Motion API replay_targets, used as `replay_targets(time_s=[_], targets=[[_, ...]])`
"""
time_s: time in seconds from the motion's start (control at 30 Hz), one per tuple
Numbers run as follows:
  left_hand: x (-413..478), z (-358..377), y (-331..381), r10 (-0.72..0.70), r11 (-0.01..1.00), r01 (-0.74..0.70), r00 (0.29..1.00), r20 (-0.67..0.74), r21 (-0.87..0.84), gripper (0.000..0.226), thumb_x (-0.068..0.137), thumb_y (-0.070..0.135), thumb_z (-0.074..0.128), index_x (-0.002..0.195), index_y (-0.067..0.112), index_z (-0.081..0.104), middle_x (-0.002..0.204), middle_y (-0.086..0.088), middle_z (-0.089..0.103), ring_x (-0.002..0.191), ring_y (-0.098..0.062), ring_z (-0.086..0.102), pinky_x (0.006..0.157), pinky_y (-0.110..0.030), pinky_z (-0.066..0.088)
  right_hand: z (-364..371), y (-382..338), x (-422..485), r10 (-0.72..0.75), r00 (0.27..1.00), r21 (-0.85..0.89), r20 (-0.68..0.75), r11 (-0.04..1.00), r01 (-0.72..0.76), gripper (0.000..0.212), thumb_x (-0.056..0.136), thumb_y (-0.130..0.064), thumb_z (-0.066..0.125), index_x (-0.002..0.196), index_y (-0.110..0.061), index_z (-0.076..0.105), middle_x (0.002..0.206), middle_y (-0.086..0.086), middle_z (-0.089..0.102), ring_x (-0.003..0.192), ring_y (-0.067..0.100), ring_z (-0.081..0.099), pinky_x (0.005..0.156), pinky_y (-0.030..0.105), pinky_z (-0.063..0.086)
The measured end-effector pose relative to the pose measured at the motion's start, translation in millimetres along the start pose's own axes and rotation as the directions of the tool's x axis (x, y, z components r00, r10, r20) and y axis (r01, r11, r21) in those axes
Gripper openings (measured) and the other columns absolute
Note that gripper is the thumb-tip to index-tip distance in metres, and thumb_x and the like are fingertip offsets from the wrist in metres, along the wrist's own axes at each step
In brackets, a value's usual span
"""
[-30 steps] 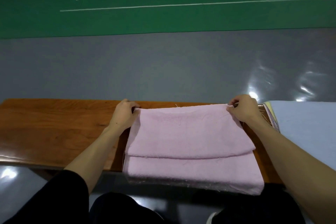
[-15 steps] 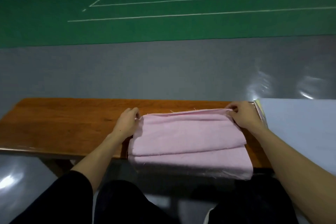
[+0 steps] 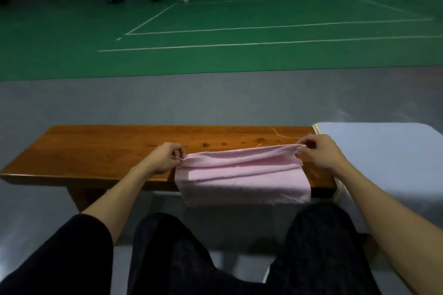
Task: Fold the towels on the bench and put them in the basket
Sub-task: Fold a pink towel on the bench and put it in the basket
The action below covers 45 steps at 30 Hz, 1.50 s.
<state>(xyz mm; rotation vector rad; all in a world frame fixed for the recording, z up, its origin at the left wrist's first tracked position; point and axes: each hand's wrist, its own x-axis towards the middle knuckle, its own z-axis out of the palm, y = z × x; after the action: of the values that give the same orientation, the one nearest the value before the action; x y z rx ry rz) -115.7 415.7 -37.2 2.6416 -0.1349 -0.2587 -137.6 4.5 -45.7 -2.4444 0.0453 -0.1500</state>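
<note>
Fingers of left hand (image 3: 164,158) and right hand (image 3: 320,152) pinch two corners of one pink towel (image 3: 242,182) on one bench (image 3: 107,151).

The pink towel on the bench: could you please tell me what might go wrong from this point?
1. The pink towel hangs partly over the front edge of the bench, so it could slide to the floor if the grip loosens.
2. The left hand and right hand each pinch only a corner of the raised layers; one layer might slip out and leave the fold uneven.
3. A loose thread trails by the right hand and may snag.
</note>
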Motion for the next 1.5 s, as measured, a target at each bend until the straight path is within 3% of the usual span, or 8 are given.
replay_targets(time_s=[0.1, 0.37, 0.57, 0.7, 0.8, 1.17, 1.3, 1.5], targets=[[-21, 5, -9, 0.039, 0.999, -0.039, 0.998, 0.050, -0.010, 0.014, 0.083, 0.009, 0.069, 0.081, 0.022, 0.065, 0.084, -0.004, 0.068, 0.084, -0.022, 0.065, 0.080, -0.037, 0.056, -1, 4, -24, -0.012, 0.998, 0.027, 0.054, 1.000, 0.010, 0.007, 0.090, -0.019, 0.066, 0.092, -0.020, 0.072, 0.091, -0.005, 0.068, 0.088, 0.014, 0.060, 0.081, 0.029, 0.045], [-64, 9, -18, 0.097, 0.978, -0.081, 0.992, 0.075, -0.192, 0.005, 0.086, 0.016, 0.069, 0.084, 0.011, 0.068, 0.083, -0.003, 0.070, 0.071, -0.002, 0.064, 0.062, -0.013, 0.049, -6, 7, -69, -0.001, 0.975, 0.256, 0.222, 0.965, -0.057, 0.007, 0.087, -0.009, 0.067, 0.085, -0.013, 0.072, 0.085, 0.005, 0.072, 0.080, 0.017, 0.066, 0.071, 0.023, 0.051], [-69, 17, -17, 0.084, 0.960, -0.089, 0.996, -0.028, -0.264, 0.003, 0.088, 0.012, 0.064, 0.089, 0.014, 0.065, 0.094, -0.002, 0.068, 0.091, -0.014, 0.064, 0.072, -0.020, 0.048, -7, 11, -74, 0.040, 0.988, 0.354, 0.151, 0.931, -0.092, 0.014, 0.088, 0.000, 0.064, 0.084, -0.012, 0.070, 0.088, 0.009, 0.069, 0.086, 0.024, 0.065, 0.072, 0.028, 0.054], [-65, 23, -15, 0.072, 0.954, -0.103, 0.990, -0.120, -0.280, 0.005, 0.088, 0.013, 0.063, 0.087, 0.018, 0.064, 0.095, 0.001, 0.066, 0.092, -0.015, 0.062, 0.081, -0.031, 0.051, -5, 18, -71, 0.041, 0.999, 0.328, 0.019, 0.944, -0.045, 0.016, 0.088, -0.004, 0.065, 0.086, -0.019, 0.070, 0.092, 0.004, 0.069, 0.089, 0.021, 0.064, 0.075, 0.027, 0.052], [-64, 23, -12, 0.112, 0.983, -0.114, 0.993, -0.027, -0.141, 0.009, 0.087, 0.010, 0.064, 0.084, 0.018, 0.063, 0.091, 0.000, 0.066, 0.088, -0.016, 0.064, 0.080, -0.032, 0.055, -6, 22, -68, 0.028, 0.999, 0.276, 0.039, 0.960, -0.038, 0.016, 0.088, -0.006, 0.066, 0.085, -0.021, 0.070, 0.092, 0.002, 0.069, 0.091, 0.023, 0.064, 0.084, 0.036, 0.053], [-13, 31, -13, 0.034, 0.962, -0.083, 0.982, -0.184, -0.261, 0.013, 0.092, 0.004, 0.054, 0.085, 0.015, 0.055, 0.088, -0.004, 0.062, 0.082, -0.021, 0.058, 0.073, -0.034, 0.049, 10, 28, -26, 0.125, 0.992, 0.242, -0.019, 0.963, -0.116, 0.007, 0.091, -0.013, 0.063, 0.094, -0.018, 0.065, 0.101, 0.001, 0.064, 0.098, 0.022, 0.059, 0.088, 0.040, 0.051], [30, 32, -17, 0.047, 0.980, -0.075, 0.988, -0.149, -0.185, 0.039, 0.093, -0.006, 0.046, 0.074, 0.021, 0.068, 0.096, 0.000, 0.066, 0.097, -0.018, 0.059, 0.089, -0.029, 0.045, 24, 32, 10, 0.071, 0.996, 0.133, -0.046, 0.989, -0.065, 0.019, 0.094, -0.006, 0.055, 0.083, -0.020, 0.059, 0.094, 0.001, 0.062, 0.092, 0.022, 0.057, 0.081, 0.031, 0.043], [106, 27, -22, 0.068, 0.996, -0.078, 0.980, -0.190, -0.044, 0.031, 0.089, -0.008, 0.047, 0.090, 0.008, 0.074, 0.104, -0.007, 0.070, 0.099, -0.022, 0.061, 0.085, -0.021, 0.040, 44, 31, 86, 0.075, 0.996, -0.031, -0.038, 0.997, -0.076, 0.021, 0.093, -0.005, 0.054, 0.090, -0.014, 0.073, 0.094, -0.003, 0.064, 0.090, 0.015, 0.055, 0.071, 0.014, 0.030]])
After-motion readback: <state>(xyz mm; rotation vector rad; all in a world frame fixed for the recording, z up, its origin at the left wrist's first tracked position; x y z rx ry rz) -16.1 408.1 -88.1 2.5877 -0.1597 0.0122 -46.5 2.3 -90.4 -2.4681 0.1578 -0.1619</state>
